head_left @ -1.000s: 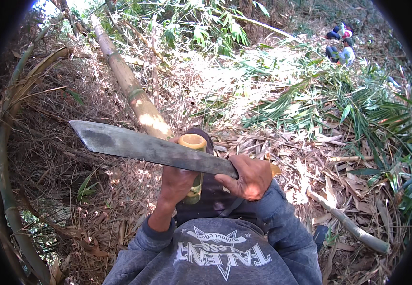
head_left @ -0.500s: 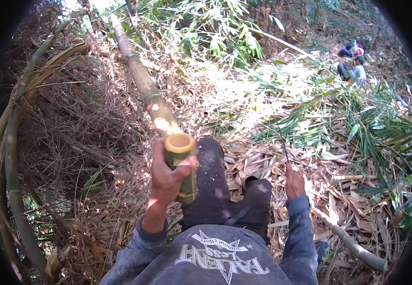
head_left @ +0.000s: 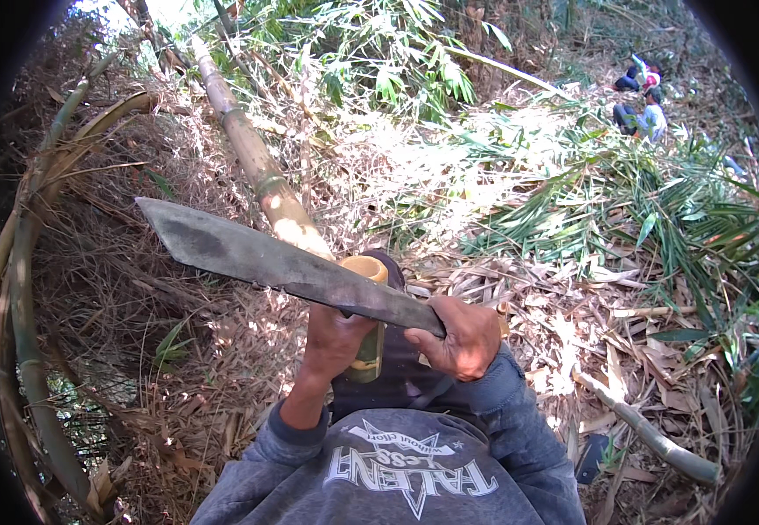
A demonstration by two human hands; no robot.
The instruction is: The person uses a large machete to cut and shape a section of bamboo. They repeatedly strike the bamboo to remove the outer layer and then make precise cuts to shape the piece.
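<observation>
My left hand [head_left: 334,343] is wrapped round a short bamboo section [head_left: 368,360], held upright with its pale, hollow top end facing up. In my right hand [head_left: 465,339] is the handle of a machete [head_left: 248,262], whose broad, dark grey blade points to the left. The blade passes in front of the bamboo's upper part and hides some of my left fingers. Whether the blade touches the bamboo, I cannot tell.
A long bamboo pole [head_left: 257,162] slants from the far left down toward me. Curved bamboo stems [head_left: 29,324] stand at left. A cut bamboo length [head_left: 655,435] lies at right on dry leaves. People [head_left: 646,118] sit at the far right beyond green fronds [head_left: 572,210].
My right hand has come up and inward from the right side, swinging the machete across in front of the bamboo section. The left hand, still gripping that section, has shifted slightly right and down.
</observation>
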